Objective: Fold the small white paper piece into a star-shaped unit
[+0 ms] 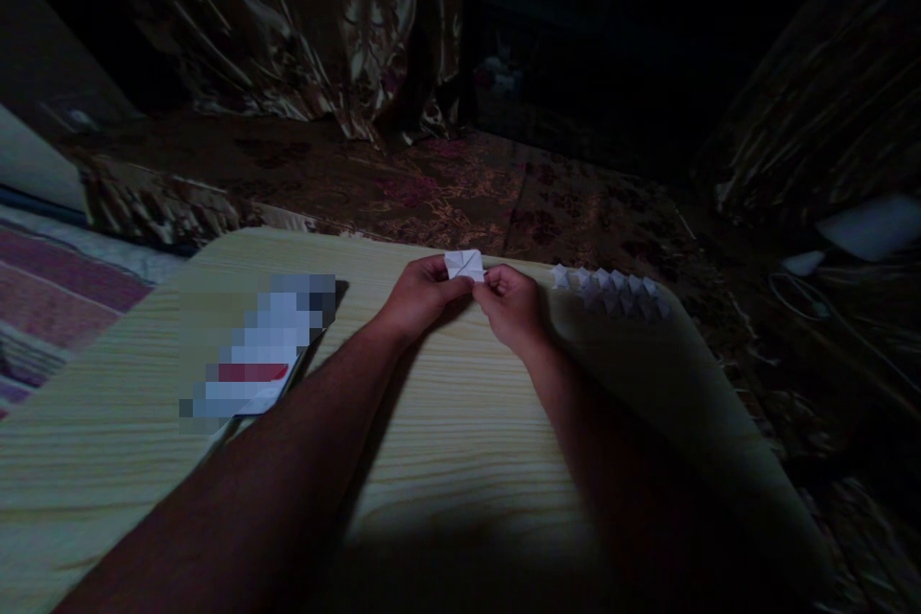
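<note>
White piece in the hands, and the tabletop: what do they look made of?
White piece: probably paper, matte, judging by its flat face and crossing crease lines.
Tabletop: wood or a wood-look laminate, pale; grain-like streaks run across it, but the dim picture leaves which one open.

The folded square [463, 265] is paper (matt, creased).

From where I stand, the left grip [421, 297] and the right grip [514, 307] are both bare. Behind the wrists [394, 326], the left forearm [302, 422] and right forearm [572, 432] are bare too, broad and tapering; farther back from the wrists, the right one grows too dark to make out.
</note>
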A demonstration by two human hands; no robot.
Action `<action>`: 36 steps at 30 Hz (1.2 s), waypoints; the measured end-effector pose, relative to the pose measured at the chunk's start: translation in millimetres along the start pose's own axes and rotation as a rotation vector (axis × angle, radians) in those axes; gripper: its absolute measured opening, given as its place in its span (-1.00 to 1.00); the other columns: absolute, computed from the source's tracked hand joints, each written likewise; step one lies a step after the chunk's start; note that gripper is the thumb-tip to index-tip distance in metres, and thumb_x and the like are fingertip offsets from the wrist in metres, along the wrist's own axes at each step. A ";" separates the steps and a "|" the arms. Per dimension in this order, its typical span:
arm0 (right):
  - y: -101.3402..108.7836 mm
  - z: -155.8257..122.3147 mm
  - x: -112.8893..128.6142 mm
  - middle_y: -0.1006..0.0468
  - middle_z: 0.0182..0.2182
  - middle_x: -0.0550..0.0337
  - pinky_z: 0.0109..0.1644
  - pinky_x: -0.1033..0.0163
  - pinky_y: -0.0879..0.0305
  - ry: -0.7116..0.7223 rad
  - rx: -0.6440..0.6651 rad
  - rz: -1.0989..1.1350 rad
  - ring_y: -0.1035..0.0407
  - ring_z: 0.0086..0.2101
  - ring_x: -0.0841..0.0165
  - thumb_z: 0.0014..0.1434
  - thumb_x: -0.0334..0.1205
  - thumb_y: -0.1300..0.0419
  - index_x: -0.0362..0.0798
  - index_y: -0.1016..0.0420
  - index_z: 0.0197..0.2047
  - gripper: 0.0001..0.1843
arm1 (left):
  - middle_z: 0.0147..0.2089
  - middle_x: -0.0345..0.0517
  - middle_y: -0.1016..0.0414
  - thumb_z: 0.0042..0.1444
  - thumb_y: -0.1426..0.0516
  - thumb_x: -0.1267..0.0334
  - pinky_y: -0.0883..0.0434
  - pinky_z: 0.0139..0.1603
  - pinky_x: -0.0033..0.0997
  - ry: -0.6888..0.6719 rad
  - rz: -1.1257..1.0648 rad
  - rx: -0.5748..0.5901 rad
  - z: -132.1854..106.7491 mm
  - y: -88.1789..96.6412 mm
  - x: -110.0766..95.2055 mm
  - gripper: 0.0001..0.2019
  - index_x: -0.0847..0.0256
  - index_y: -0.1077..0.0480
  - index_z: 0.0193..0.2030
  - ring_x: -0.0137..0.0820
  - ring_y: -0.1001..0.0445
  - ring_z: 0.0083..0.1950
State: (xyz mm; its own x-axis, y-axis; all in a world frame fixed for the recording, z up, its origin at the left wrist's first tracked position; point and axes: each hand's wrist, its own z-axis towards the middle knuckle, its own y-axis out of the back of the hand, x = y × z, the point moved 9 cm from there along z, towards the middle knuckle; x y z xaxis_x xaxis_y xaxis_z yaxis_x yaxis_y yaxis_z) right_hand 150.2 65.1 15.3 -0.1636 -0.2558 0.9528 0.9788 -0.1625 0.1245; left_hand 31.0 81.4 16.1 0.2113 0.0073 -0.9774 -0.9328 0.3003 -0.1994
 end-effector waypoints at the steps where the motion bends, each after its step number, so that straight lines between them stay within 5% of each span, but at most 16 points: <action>1: 0.4 -0.1 0.1 -0.34 -0.61 0.35 -0.52 0.39 -0.08 -0.001 -0.003 0.008 -0.19 -0.58 0.51 -0.06 -0.21 -0.16 -0.06 -0.32 -0.47 -0.89 | -0.48 -0.22 -0.43 -0.18 -0.27 0.29 -0.17 -0.51 -0.54 -0.004 -0.009 0.003 -0.2 -0.6 -0.8 -0.78 0.31 -0.44 -0.34 -0.56 -0.26 -0.55; 36: -5.7 -4.6 7.2 -0.29 -0.63 0.37 -0.52 0.39 -0.07 -0.011 0.022 0.028 -0.15 -0.60 0.52 -0.07 -0.22 -0.15 -0.04 -0.27 -0.52 -0.88 | -0.49 -0.19 -0.45 -0.21 -0.26 0.29 -0.26 -0.47 -0.50 -0.005 -0.027 -0.064 0.1 8.0 -0.4 -0.80 0.31 -0.45 -0.39 -0.50 -0.35 -0.51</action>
State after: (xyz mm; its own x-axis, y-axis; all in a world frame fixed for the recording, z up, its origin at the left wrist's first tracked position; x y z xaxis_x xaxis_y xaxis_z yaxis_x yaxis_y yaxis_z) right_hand 142.9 59.9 20.1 -0.1350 -0.2498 0.9588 0.9855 -0.1340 0.1039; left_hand 23.6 83.9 14.8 0.2382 0.0046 -0.9712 -0.9434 0.2388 -0.2303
